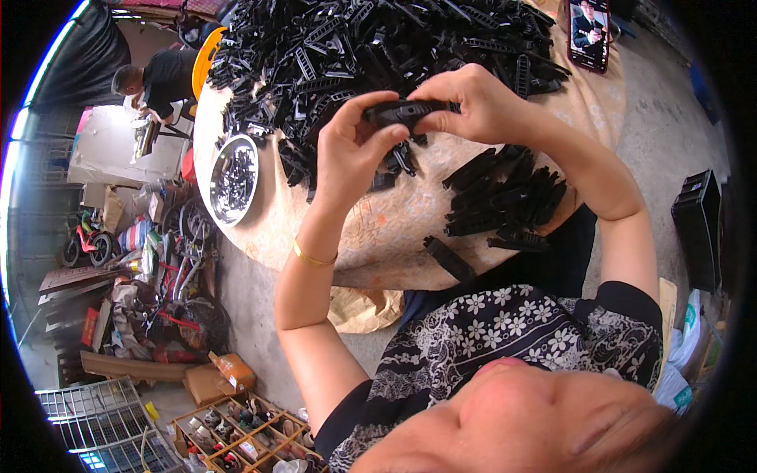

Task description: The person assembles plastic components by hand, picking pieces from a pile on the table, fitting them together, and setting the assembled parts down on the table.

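Over the round table, both hands hold one dark, elongated black plastic part [397,113] up between them. My left hand [353,146], with a gold bangle below the wrist, pinches its left end between thumb and fingers. The right end sits between the thumb and fingers of my right hand [477,102], which hide part of it. Beyond both hands spreads a large heap of loose black plastic parts [347,47], some ladder-like. Nearer me on the right lies a group of similar long black parts [505,193], and one separate part [449,258] rests by the table's near edge.
A metal bowl [229,219] of small pieces stands on the patterned tablecloth [371,264] at left. A phone [588,39] lies far right. Black crates [698,229] stand on the floor at right. Another person [165,79] works at far left, near bicycles and boxes [209,382].
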The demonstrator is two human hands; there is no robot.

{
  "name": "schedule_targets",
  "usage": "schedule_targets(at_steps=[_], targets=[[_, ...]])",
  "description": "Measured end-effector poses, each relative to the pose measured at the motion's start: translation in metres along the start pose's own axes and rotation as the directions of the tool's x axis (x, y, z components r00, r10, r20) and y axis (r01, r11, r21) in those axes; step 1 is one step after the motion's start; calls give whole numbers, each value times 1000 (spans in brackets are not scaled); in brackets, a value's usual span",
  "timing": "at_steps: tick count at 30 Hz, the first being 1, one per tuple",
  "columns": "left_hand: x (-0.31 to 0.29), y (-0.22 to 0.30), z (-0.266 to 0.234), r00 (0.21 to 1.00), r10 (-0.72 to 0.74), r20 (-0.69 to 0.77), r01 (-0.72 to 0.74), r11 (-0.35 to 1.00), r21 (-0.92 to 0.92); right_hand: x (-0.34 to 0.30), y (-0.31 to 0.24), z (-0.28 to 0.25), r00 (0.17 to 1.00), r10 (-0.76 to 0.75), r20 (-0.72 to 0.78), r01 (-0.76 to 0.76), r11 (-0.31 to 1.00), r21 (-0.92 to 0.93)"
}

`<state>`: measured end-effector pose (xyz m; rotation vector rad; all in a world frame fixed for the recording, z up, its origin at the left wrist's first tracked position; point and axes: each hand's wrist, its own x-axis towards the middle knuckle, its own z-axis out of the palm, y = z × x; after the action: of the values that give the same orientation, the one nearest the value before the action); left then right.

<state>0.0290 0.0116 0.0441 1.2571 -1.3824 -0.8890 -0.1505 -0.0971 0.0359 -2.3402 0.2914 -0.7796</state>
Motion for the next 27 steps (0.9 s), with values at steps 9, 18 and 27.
schedule_targets(at_steps=[9,18,27], targets=[[-49,-7,-22,982,36,188,-184,433,882,-6,16,-10,745,79,662,61,981,-186],[-36,-13,-2,985,-15,173,-149,438,887,-6,19,-6,894,110,434,-35,984,-177],[-46,-13,-12,973,-15,230,-205,403,892,-6,15,4,915,77,397,-15,987,-158]])
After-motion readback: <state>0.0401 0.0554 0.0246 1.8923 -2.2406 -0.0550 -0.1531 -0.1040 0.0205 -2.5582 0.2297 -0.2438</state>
